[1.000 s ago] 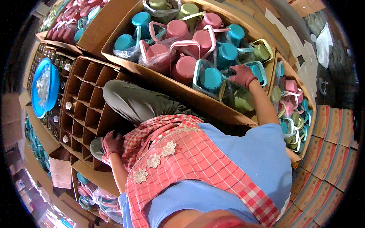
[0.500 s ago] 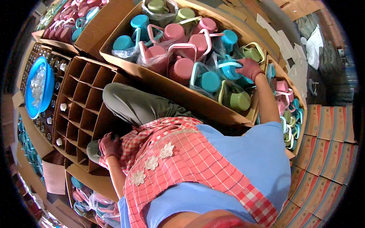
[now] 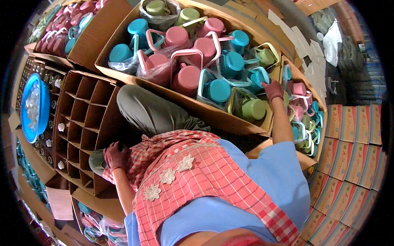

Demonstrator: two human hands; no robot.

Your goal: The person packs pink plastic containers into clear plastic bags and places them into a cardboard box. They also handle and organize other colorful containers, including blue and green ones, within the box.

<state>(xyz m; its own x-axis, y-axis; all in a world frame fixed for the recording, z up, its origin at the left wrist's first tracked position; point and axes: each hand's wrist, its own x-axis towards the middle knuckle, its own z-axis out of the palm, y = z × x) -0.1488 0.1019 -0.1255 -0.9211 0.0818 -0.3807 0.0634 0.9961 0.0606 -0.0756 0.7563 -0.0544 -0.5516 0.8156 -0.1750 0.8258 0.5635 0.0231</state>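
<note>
"So, how did the right arm sit on your feed?"

"From my remote seat I saw it stretched ahead and to the right, the forearm crossing near the right end of a long carton [image 3: 221, 117]. The gloved right hand [image 3: 274, 89] turned in toward the left, its back showing, fingers bent."

"And its grip?"

"The fingertips met the near side of a teal jug [image 3: 257, 78]. I couldn't tell whether they had closed on it or only touched it."

"Where was that jug?"

"Inside the carton toward its right end, behind a green jug [image 3: 253, 109] and to the right of another teal jug [image 3: 232, 63]."

"The other arm?"

"I had the left hand [image 3: 116, 156] low by the checked apron [image 3: 180, 176], just beside a partitioned carton [image 3: 74, 90]. Its fingers were curled; I couldn't tell if that grip held anything."
</note>
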